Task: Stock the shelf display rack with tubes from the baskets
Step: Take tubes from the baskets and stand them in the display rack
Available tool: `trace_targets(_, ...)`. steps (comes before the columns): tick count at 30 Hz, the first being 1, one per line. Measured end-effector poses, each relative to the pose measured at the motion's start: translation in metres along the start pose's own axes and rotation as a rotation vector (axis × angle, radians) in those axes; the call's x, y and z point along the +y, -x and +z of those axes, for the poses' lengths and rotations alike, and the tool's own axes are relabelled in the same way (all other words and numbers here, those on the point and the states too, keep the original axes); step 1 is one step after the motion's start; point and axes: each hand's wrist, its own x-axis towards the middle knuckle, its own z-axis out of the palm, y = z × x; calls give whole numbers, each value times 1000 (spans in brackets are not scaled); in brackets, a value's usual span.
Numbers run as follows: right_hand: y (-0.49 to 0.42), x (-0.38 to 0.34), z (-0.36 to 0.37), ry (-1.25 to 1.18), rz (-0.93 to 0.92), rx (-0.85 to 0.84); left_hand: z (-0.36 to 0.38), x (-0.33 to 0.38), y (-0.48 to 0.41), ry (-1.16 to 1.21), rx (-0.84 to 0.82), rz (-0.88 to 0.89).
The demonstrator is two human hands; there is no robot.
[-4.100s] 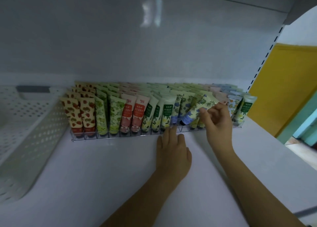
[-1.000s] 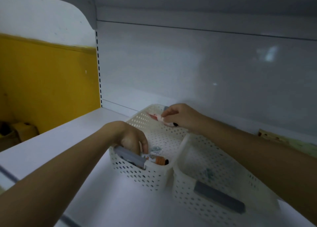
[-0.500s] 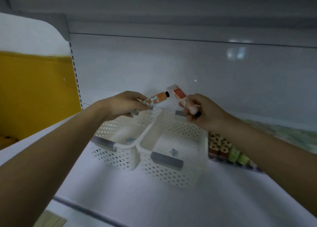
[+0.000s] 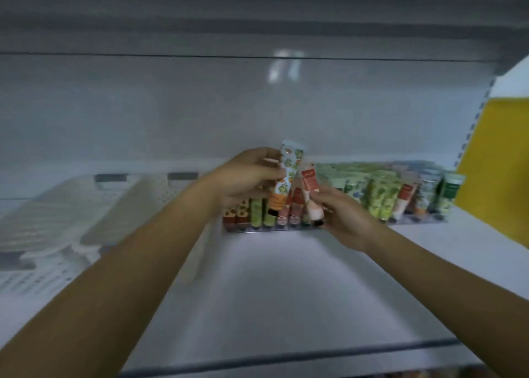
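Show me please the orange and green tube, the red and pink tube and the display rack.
orange and green tube point(image 4: 287, 174): head view, on its patterned middle.
red and pink tube point(image 4: 310, 181): head view, on its red upper part.
display rack point(image 4: 415, 221): head view, on its clear front rim.

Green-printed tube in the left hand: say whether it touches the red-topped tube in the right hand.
Cannot tell. Head view: the green-printed tube and red-topped tube appear edge to edge, blurred, no plain gap.
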Motion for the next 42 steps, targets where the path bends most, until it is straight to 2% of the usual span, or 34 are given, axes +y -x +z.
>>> trace_targets(4, 27, 19, -59, 62, -6, 244, 83, -25, -27, 236, 87, 23)
trace_targets(7, 44, 26, -93, 86, -72, 343, 127, -53, -45, 332, 88, -1)
trace_targets(12, 52, 28, -134, -45, -117, 500, 172, -83, -74, 438, 117, -61)
trace_targets(18, 39, 34, -159, -88, -118, 580, 208, -102, -94, 481, 137, -45)
trace_targets(22, 17, 21, -178, 161, -295, 751, 210, -110, -104, 472, 154, -19)
trace_targets(26, -13, 13, -195, 17, -383, 915, 208, -112, -107, 487, 128, -24)
trace_targets(29, -26, 28, -202, -19, -406, 978, 209, -113, -108, 507, 103, -5)
trace_targets(34, -27, 34, -207, 366, -485, 1028, 211, -115, -108, 489, 64, 12)
trace_targets(42, -31, 42, -205, 693, -436, 980, 211, -117, -108, 495, 44, 44)
